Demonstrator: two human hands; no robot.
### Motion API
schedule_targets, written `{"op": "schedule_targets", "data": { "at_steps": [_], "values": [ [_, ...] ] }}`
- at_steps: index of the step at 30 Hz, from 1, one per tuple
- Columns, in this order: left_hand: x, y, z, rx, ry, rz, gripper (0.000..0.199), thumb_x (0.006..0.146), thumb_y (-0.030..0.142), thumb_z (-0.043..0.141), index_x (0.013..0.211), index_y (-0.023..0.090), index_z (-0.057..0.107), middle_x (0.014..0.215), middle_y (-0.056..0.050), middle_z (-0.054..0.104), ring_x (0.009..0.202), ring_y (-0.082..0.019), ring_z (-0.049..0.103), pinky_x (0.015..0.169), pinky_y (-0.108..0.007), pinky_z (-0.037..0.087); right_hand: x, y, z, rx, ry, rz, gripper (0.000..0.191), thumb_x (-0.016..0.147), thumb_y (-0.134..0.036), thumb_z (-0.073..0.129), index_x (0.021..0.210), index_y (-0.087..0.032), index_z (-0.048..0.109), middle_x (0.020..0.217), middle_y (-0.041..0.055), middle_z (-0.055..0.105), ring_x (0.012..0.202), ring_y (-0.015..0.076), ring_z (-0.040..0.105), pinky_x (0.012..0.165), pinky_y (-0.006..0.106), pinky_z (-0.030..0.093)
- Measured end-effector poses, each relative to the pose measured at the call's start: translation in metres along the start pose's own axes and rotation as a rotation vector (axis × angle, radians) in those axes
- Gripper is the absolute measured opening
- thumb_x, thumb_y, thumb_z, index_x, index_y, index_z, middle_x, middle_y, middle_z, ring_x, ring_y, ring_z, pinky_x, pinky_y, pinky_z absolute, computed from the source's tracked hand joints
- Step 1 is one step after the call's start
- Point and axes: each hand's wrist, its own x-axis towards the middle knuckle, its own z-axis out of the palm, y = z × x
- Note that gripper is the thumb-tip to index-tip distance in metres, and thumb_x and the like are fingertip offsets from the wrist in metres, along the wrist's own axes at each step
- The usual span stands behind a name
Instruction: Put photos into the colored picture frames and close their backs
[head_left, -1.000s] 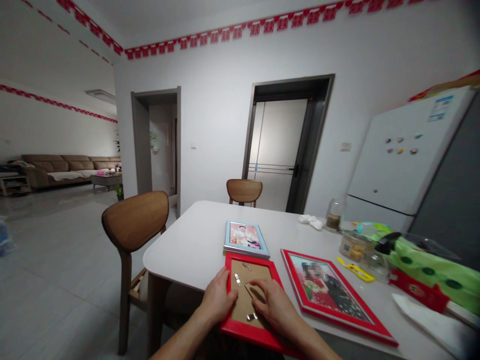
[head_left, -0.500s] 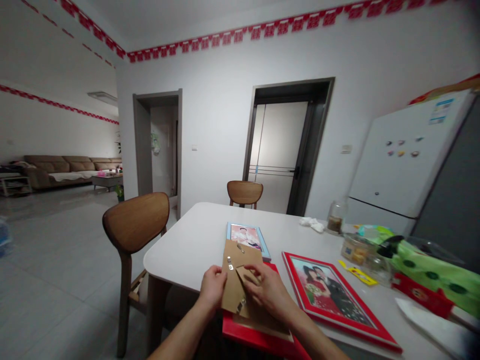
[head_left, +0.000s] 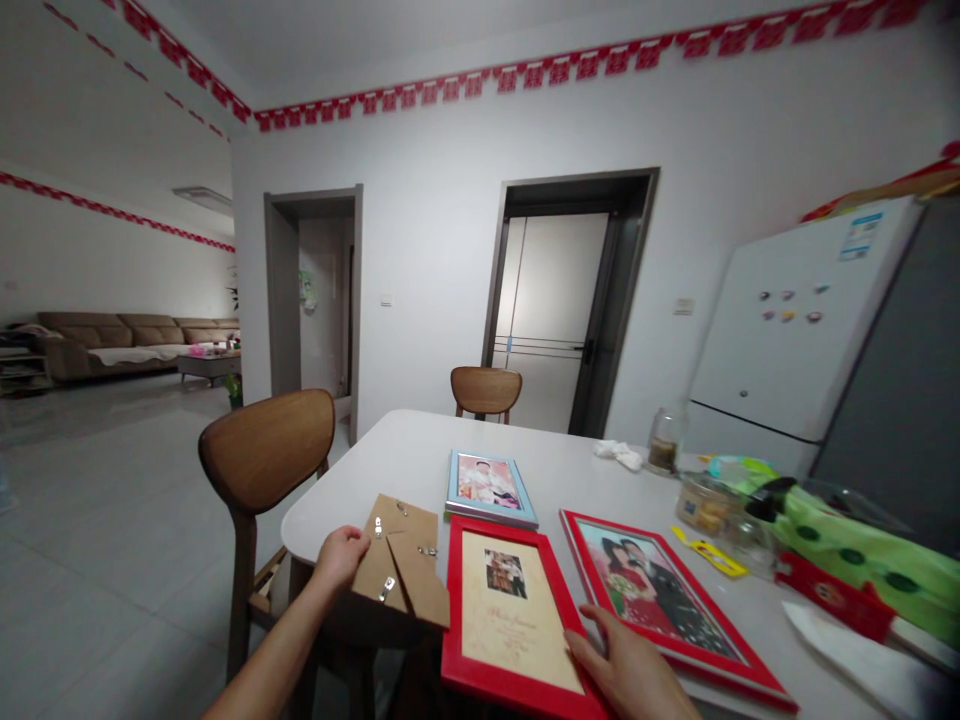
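Red frame [head_left: 454, 605]: right side is partly covered by right hand [head_left: 626, 662], itself cut off by bottom edge. Insert sheet [head_left: 510, 640]: lettering too small to be read. Green spotted bag [head_left: 881, 555]: cut off by right edge. Fridge magnets [head_left: 787, 315]: designs cannot be made out.

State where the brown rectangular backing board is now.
In the head view, the backing board is left of centre, held in the left hand, beside the red rectangular frame with a cream insert.

Wall [head_left: 427, 230]: dim, flat grey light
Door [head_left: 559, 290]: upper panel glows
Floor [head_left: 127, 500]: faint sheen
Bench [head_left: 405, 450]: deep shadow underneath
Fridge [head_left: 787, 360]: leaning, wide-angle stretch
Print [head_left: 510, 620]: small lettering blurred
Bag [head_left: 892, 535]: soft, right edge dark
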Motion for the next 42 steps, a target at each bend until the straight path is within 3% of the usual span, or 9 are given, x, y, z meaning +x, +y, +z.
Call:
{"op": "schedule_targets", "data": {
  "at_steps": [6,11,15,18,23,27,30,34,42],
  "values": [
    [-0.022,0.028,-0.002,0.218,0.038,0.184,0.033,0.065,0.018,0.052,0.098,0.012,0.051,0.099,-0.01,0.056,0.1,-0.023,0.047,0.086,-0.032,0.032,-0.005,-0.014,0.01,0.634,-0.19,0.203,0.055,0.061,-0.031,0.05,0.109,-0.005,0.048,0.091,0.016,0.065,0.078,0.0257,0.062,0.069,0.032,0.045],
    [-0.094,0.075,0.044,0.176,-0.184,0.495,0.04,0.066,0.02,0.053,0.105,0.017,0.05,0.116,-0.006,0.047,0.11,-0.017,0.038,0.095,-0.025,0.027,-0.019,-0.033,0.004,1.374,-0.398,0.401,0.036,0.061,-0.026,0.055,0.091,-0.007,0.058,0.069,0.0105,0.068,0.069,0.0229,0.063,0.064,0.03,0.048],
    [-0.139,0.105,0.08,0.137,-0.428,0.651,0.053,0.059,0.022,0.063,0.11,0.014,0.049,0.123,-0.01,0.042,0.113,-0.024,0.036,0.095,-0.034,0.03,-0.02,-0.04,0.005,1.598,-0.362,0.416,0.024,0.058,-0.019,0.059,0.081,-0.009,0.06,0.068,0.0073,0.068,0.071,0.0206,0.063,0.068,0.029,0.048],
    [-0.148,0.114,0.092,0.184,-0.421,0.707,0.051,0.061,0.023,0.063,0.108,0.013,0.05,0.121,-0.012,0.044,0.11,-0.026,0.038,0.093,-0.037,0.033,-0.019,-0.04,0.006,1.626,-0.318,0.396,0.015,0.058,-0.018,0.061,0.071,-0.012,0.059,0.065,0.0044,0.068,0.068,0.018,0.063,0.068,0.027,0.047],
    [-0.141,0.115,0.089,0.303,-0.268,0.93,0.036,0.072,0.012,0.046,0.107,0.017,0.048,0.099,-0.008,0.056,0.092,-0.022,0.05,0.078,-0.035,0.044,-0.016,-0.038,0.004,1.452,-0.296,0.223,0.013,0.059,-0.023,0.062,0.068,-0.015,0.057,0.06,-0.0002,0.065,0.056,0.0131,0.059,0.058,0.024,0.045],
    [-0.128,0.111,0.068,0.191,-0.071,0.931,0.042,0.074,0.01,0.037,0.115,0.016,0.039,0.093,-0.008,0.057,0.085,-0.019,0.053,0.075,-0.033,0.045,-0.004,-0.03,0.001,1.055,-0.213,0.211,0.029,0.059,-0.028,0.058,0.084,-0.013,0.056,0.052,-0.0016,0.06,0.05,0.0129,0.056,0.052,0.022,0.041],
    [-0.115,0.101,0.044,0.044,0.065,0.723,0.047,0.071,0.011,0.038,0.118,0.017,0.035,0.09,-0.006,0.057,0.079,-0.017,0.055,0.073,-0.03,0.044,0.005,-0.022,0.0,0.66,-0.068,0.179,0.057,0.06,-0.03,0.052,0.111,-0.006,0.044,0.045,-0.0036,0.056,0.048,0.0146,0.054,0.049,0.023,0.038],
    [-0.103,0.072,0.022,-0.095,0.052,0.428,0.045,0.068,0.015,0.043,0.113,0.017,0.041,0.089,-0.004,0.059,0.078,-0.018,0.057,0.07,-0.027,0.044,0.008,-0.016,-0.001,0.176,0.043,0.043,0.054,0.063,-0.03,0.044,0.108,-0.001,0.051,0.044,0.0,0.054,0.046,0.0174,0.052,0.049,0.026,0.036],
    [-0.094,0.018,0.021,-0.112,-0.082,0.14,0.039,0.066,0.016,0.045,0.105,0.017,0.047,0.079,-0.001,0.065,0.068,-0.018,0.06,0.061,-0.023,0.043,0.008,-0.005,0.006,-0.101,0.011,-0.057,0.053,0.067,-0.03,0.043,0.109,0.001,0.051,0.084,0.0193,0.065,0.082,0.0276,0.059,0.073,0.033,0.041]
  ]
}}
